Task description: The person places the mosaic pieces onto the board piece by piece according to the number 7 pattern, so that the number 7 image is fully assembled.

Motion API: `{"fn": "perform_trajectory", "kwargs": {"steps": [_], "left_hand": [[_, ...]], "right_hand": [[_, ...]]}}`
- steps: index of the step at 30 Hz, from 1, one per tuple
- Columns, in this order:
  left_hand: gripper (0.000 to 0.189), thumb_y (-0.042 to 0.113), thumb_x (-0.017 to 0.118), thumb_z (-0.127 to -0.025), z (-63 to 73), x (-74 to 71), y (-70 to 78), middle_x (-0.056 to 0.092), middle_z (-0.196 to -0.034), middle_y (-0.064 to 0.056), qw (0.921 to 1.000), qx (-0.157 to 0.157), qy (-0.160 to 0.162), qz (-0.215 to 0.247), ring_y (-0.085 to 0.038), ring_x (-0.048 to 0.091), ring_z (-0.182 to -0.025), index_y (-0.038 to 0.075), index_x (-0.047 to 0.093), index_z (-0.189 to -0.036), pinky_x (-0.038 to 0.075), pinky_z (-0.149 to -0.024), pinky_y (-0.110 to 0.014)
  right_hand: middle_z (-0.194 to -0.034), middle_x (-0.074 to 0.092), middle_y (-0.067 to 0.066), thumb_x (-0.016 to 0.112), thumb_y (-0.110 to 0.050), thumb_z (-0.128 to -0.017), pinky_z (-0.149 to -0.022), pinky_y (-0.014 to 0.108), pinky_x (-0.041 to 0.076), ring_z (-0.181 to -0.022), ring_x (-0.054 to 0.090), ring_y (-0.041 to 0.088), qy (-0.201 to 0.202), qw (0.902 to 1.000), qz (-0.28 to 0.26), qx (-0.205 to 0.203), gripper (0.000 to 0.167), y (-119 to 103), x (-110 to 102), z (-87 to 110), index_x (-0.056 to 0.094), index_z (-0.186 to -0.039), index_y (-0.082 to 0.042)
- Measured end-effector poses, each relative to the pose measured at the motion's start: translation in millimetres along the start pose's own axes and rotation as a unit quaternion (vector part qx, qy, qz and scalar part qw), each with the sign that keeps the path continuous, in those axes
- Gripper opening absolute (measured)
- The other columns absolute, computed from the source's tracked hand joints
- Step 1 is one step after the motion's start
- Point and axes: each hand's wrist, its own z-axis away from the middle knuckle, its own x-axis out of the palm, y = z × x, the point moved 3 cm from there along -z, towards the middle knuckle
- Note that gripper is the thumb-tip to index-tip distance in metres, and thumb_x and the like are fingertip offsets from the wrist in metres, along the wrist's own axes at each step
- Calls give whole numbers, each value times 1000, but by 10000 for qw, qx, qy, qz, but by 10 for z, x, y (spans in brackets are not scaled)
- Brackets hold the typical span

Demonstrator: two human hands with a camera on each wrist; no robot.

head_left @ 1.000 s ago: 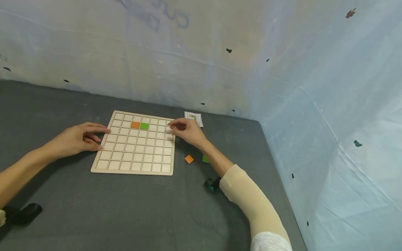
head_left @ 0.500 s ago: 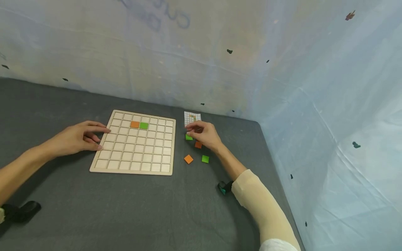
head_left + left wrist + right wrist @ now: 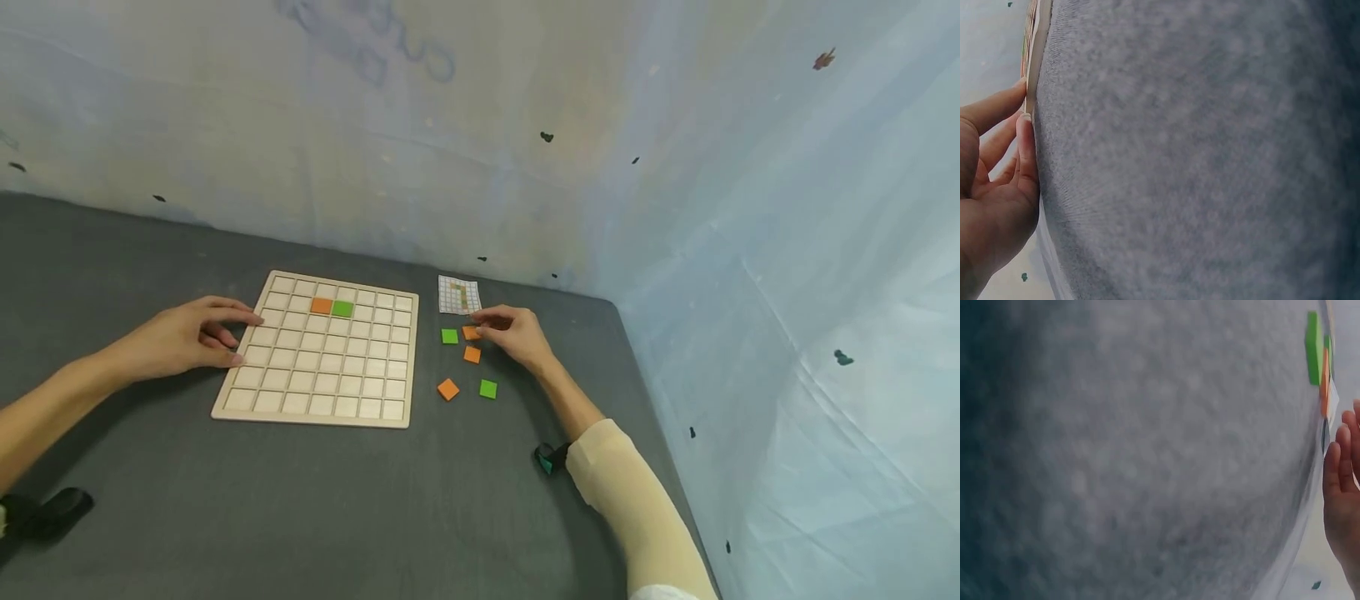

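A square wooden grid board (image 3: 311, 383) lies on the dark tabletop, with an orange tile (image 3: 321, 306) and a green tile (image 3: 342, 309) side by side in its upper cells. My left hand (image 3: 193, 335) rests at the board's left edge, thumb and fingertips touching the rim, also seen on the board edge (image 3: 1036, 56) in the left wrist view. My right hand (image 3: 517, 333) reaches over a loose orange tile (image 3: 470, 332), index finger and thumb right at its edges. In the right wrist view the right hand's fingers (image 3: 1332, 469) look fairly straight; the thumb is hidden.
Right of the board lie a green tile (image 3: 449, 337), an orange tile (image 3: 472, 355), another orange tile (image 3: 447, 389) turned cornerwise, and a green tile (image 3: 488, 389). Behind them is a pattern card (image 3: 459, 296) with a printed grid. A pale sheet wall (image 3: 360, 167) borders the table.
My right hand has moved right from the board's right edge to the loose tiles, uncovering the card and several tiles. The left hand has stayed at the board's edge.
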Motion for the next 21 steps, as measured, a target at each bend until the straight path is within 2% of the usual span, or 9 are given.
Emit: {"fn": "perform_trajectory", "kwargs": {"steps": [8,15,21], "left_hand": [[63,25,83,-84,-19,27,-12,37,-145,-21,10000,28,-51,69,3,57,-91,7,57,-138,51,-72,-26],[62,27,81,-85,-24,15,-3,36,-145,-20,9999,-28,-107,98,1,58,-92,9,57,-138,51,-72,-27],[61,27,81,-86,-35,-6,-25,34,-146,-21,9998,-49,-158,120,2,57,-93,9,56,-139,51,-73,-26]], "right_hand": [[-117,68,9,75,-8,-89,-81,33,55,-101,66,23,-357,9991,8,213,33,136,-14,24,71,-122,-7],[-116,65,-1,77,-17,-90,-88,33,49,-102,59,15,-517,9971,538,127,31,175,19,-17,72,-120,-14],[-114,64,-3,75,-20,-91,-86,34,48,-101,58,14,-535,9947,872,48,28,161,57,-56,73,-119,-18]]}}
